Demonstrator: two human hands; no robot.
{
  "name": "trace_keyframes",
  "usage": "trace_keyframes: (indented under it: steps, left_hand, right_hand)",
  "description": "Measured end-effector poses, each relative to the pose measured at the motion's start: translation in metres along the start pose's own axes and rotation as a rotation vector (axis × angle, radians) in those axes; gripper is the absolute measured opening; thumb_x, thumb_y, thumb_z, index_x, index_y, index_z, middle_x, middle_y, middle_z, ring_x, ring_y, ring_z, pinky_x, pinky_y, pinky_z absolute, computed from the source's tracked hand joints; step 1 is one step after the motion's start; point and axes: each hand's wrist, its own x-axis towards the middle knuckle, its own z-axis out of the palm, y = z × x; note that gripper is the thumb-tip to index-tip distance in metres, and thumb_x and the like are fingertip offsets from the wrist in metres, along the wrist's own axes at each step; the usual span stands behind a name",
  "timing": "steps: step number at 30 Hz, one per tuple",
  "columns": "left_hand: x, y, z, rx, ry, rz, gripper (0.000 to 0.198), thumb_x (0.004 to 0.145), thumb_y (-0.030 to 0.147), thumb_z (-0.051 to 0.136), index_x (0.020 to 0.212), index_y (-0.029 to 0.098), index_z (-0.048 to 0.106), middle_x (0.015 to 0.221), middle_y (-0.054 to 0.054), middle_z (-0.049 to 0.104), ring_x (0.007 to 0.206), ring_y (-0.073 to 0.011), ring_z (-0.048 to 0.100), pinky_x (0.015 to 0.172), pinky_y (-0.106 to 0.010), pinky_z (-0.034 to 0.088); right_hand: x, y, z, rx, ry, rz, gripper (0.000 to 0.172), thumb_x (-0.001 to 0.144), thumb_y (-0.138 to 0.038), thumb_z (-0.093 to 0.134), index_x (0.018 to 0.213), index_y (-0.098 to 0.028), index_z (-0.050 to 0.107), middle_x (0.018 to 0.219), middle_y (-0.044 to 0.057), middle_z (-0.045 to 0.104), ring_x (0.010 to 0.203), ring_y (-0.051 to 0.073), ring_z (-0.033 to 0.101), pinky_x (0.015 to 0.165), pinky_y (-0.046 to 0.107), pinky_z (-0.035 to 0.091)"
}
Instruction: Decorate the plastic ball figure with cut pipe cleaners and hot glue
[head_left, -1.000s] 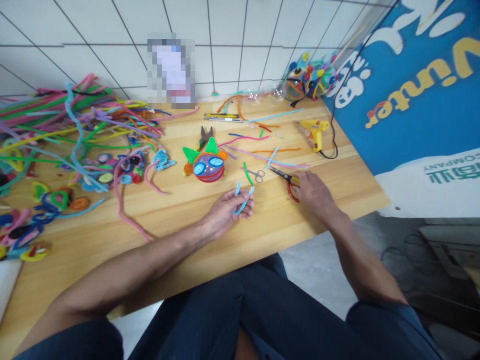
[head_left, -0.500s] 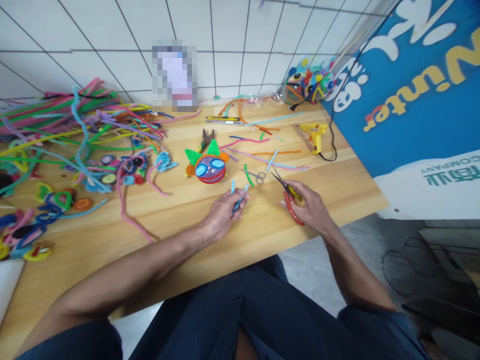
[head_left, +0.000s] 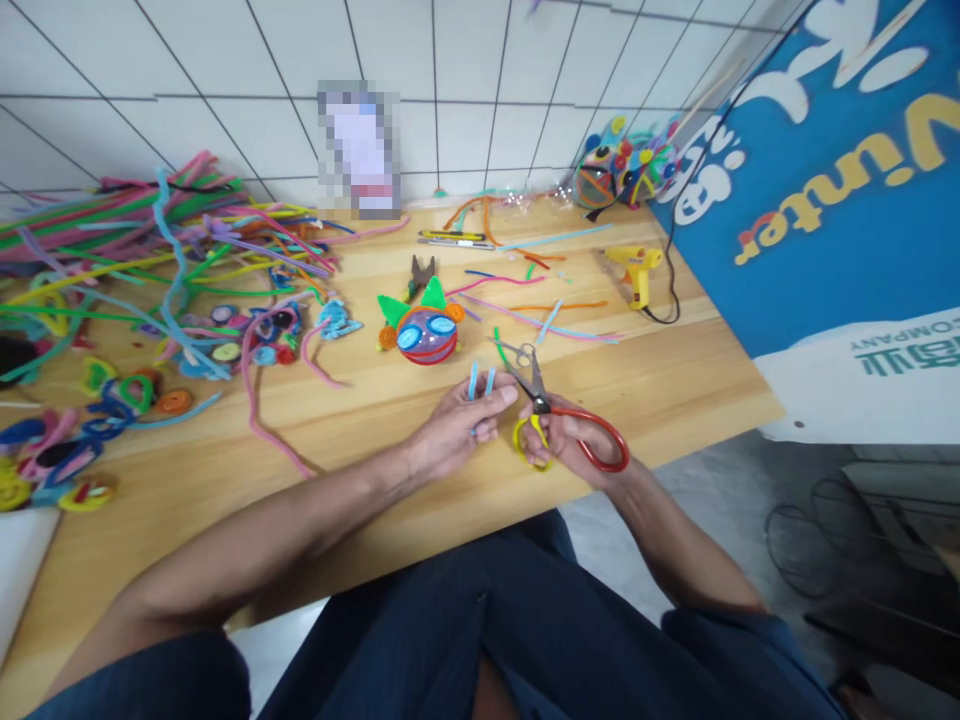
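Observation:
Light blue pipe cleaner pieces [head_left: 473,381] stick up between the closed fingers of my left hand [head_left: 457,420]. My right hand [head_left: 574,447] is wrapped round a pair of scissors [head_left: 541,403] with one red and one yellow handle. The scissor blades are parted and point up and left, close to my left fingertips. Beyond my hands sits a purple ball figure [head_left: 427,345] with green ears, blue eyes and orange coils at its sides. Small grey scissors [head_left: 524,354] lie just past the blades, partly covered by them, beside a green pipe cleaner piece [head_left: 500,347].
A heap of pipe cleaners [head_left: 120,235] covers the table's left side, with finished-looking figures [head_left: 60,450] in front. Pliers [head_left: 422,272], craft knives [head_left: 454,238] and a yellow glue gun [head_left: 636,272] with a cord lie farther back. A decorated ball [head_left: 622,170] stands by the wall.
My right hand has moved left toward my left hand, and the scissors have turned, their blades now wider apart. The blue pieces stand more upright in my left hand.

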Motion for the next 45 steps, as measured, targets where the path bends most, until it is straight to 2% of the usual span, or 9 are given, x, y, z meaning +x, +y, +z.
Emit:
trace_keyframes:
  steps: [4,13,16,21,24,28,35,40,45]
  left_hand:
    - [0.0,-0.002,-0.002,0.046,-0.078,-0.02,0.048,0.067,0.052,0.096,0.077,0.016,0.065,0.053,0.008,0.046,0.046,-0.003,0.032,0.046,-0.021,0.017]
    - [0.007,0.0,-0.007,0.009,0.121,0.077,0.051,0.063,0.043,0.1,0.068,0.017,0.056,0.055,0.011,0.038,0.044,-0.0013,0.026,0.044,-0.02,0.019]
    - [0.008,-0.003,-0.008,0.057,0.215,0.16,0.053,0.064,0.049,0.098,0.066,0.018,0.055,0.053,0.01,0.039,0.045,-0.0023,0.03,0.046,-0.021,0.024]
    - [0.002,-0.012,0.0,0.209,0.211,0.164,0.05,0.061,0.052,0.098,0.08,0.017,0.068,0.063,0.006,0.054,0.053,-0.0056,0.041,0.051,-0.022,0.031]
    - [-0.002,-0.015,0.004,0.226,0.221,0.162,0.049,0.06,0.051,0.097,0.074,0.017,0.065,0.062,0.006,0.054,0.055,-0.0066,0.041,0.052,-0.023,0.032]
    - [-0.001,-0.017,0.003,0.211,0.261,0.165,0.046,0.061,0.049,0.095,0.067,0.017,0.063,0.057,0.006,0.051,0.051,-0.006,0.037,0.051,-0.024,0.029]
    - [0.009,-0.004,-0.004,0.184,0.333,0.241,0.042,0.062,0.045,0.094,0.07,0.018,0.063,0.055,0.008,0.047,0.05,-0.0058,0.036,0.051,-0.025,0.026]
    - [0.005,0.0,0.0,0.223,0.247,0.167,0.038,0.065,0.034,0.088,0.097,0.017,0.076,0.064,0.008,0.051,0.053,-0.0059,0.037,0.054,-0.025,0.028]
    - [-0.002,-0.002,0.006,0.169,0.116,0.109,0.029,0.065,0.022,0.071,0.093,0.015,0.075,0.062,0.007,0.049,0.052,-0.0061,0.037,0.055,-0.024,0.028]
  right_hand:
    - [0.004,0.013,0.014,0.122,-0.126,0.068,0.051,0.086,-0.067,0.074,0.108,-0.021,0.067,0.072,-0.002,0.057,0.062,0.014,0.05,0.063,0.031,0.049]
    - [-0.017,0.017,0.014,0.076,-0.038,0.004,0.047,0.09,-0.067,0.068,0.105,-0.022,0.067,0.069,-0.004,0.051,0.058,0.013,0.046,0.063,0.032,0.047]
    - [-0.025,0.01,0.013,-0.307,0.165,-0.087,0.045,0.091,-0.063,0.07,0.113,-0.023,0.067,0.074,-0.002,0.056,0.061,0.015,0.051,0.064,0.033,0.047]
    - [-0.023,0.013,0.018,-1.392,0.612,-0.377,0.031,0.092,-0.031,0.067,0.121,-0.022,0.069,0.094,0.006,0.07,0.083,0.023,0.066,0.079,0.037,0.054]
    - [-0.016,0.02,0.025,-1.76,0.68,-0.492,0.034,0.092,-0.026,0.064,0.125,-0.016,0.069,0.096,0.01,0.072,0.085,0.026,0.068,0.078,0.037,0.054]
    - [-0.012,0.025,0.029,-1.913,0.708,-0.538,0.035,0.094,-0.029,0.063,0.125,-0.015,0.07,0.095,0.011,0.071,0.084,0.026,0.067,0.076,0.037,0.053]
    - [-0.028,0.027,0.012,-1.795,0.761,-0.488,0.035,0.091,-0.024,0.063,0.125,-0.018,0.068,0.096,0.01,0.071,0.088,0.027,0.068,0.08,0.038,0.055]
    - [-0.032,0.018,0.0,-1.175,0.838,-0.414,0.03,0.089,-0.038,0.073,0.114,-0.024,0.064,0.091,0.003,0.069,0.079,0.021,0.067,0.075,0.035,0.056]
    - [-0.012,0.003,0.006,-0.692,0.722,-0.382,0.039,0.083,-0.05,0.083,0.1,-0.027,0.057,0.086,-0.002,0.064,0.076,0.017,0.063,0.075,0.032,0.054]
